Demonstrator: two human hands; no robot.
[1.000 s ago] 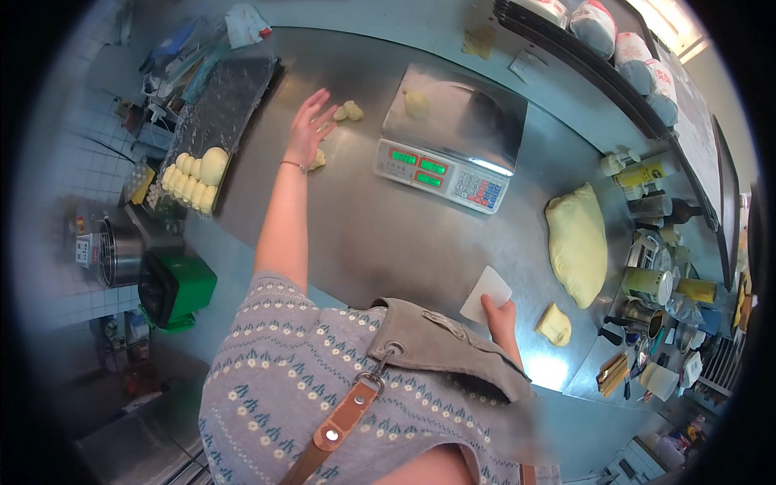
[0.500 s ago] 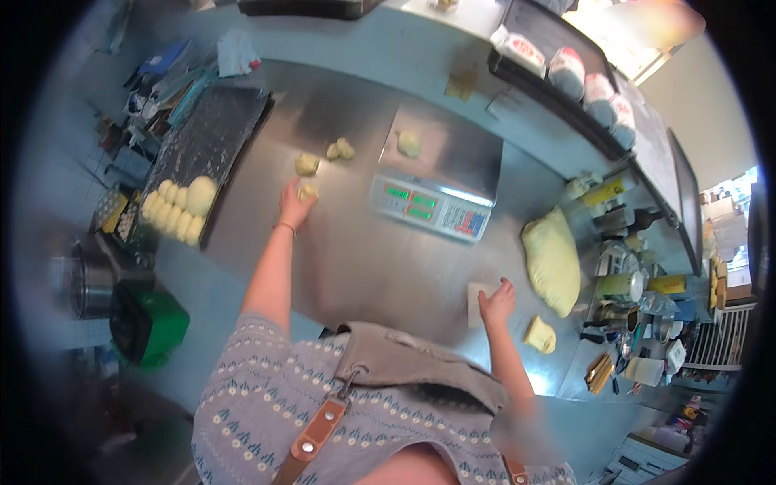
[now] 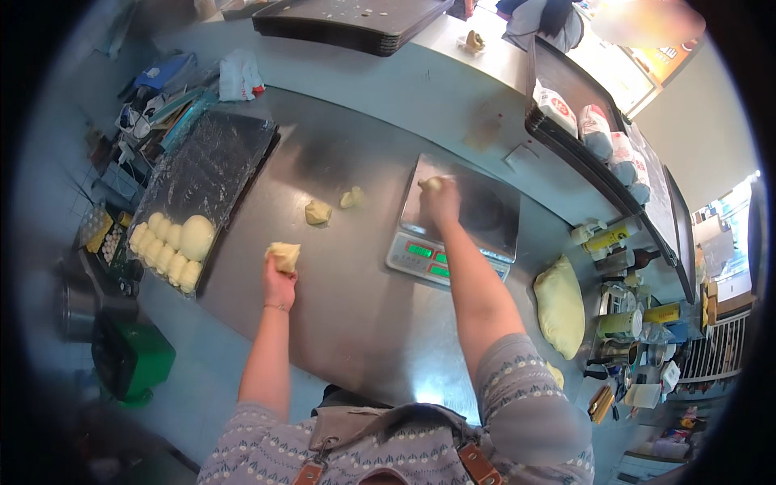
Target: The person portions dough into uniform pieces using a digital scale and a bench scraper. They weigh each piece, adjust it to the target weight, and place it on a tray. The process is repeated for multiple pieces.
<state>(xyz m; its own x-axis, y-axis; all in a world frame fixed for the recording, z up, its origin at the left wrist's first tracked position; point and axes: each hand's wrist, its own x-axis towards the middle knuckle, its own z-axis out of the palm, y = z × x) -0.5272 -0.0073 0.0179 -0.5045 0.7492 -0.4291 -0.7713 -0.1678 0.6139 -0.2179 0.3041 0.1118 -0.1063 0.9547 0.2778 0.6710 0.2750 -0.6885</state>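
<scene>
On the steel table my left hand [image 3: 280, 281] is closed on a pale yellow dough piece [image 3: 284, 256]. Reaching over the digital scale [image 3: 411, 249], my right hand [image 3: 442, 204] has its fingers around another lump of dough [image 3: 429, 184] on the weighing plate. Two small dough pieces, one nearer [image 3: 318, 212] and one farther [image 3: 352, 197], lie between my left hand and the scale. A big pillow-shaped mass of dough [image 3: 559, 311] rests at the right. Just beyond my right sleeve, a smaller piece [image 3: 556, 374] shows only in part.
Left on the table is a dark tray [image 3: 218, 149] under clear film, with several smooth dough balls [image 3: 166, 250] at its near end. A raised shelf carries stacked black trays [image 3: 356, 32] and several wrapped packages [image 3: 596, 129]. Bottles and tins [image 3: 618, 326] crowd the right side.
My right hand has left the pale flat piece near the table's front and reached forward to the dough on the scale. My left hand has drawn back toward me, now gripping its dough piece.
</scene>
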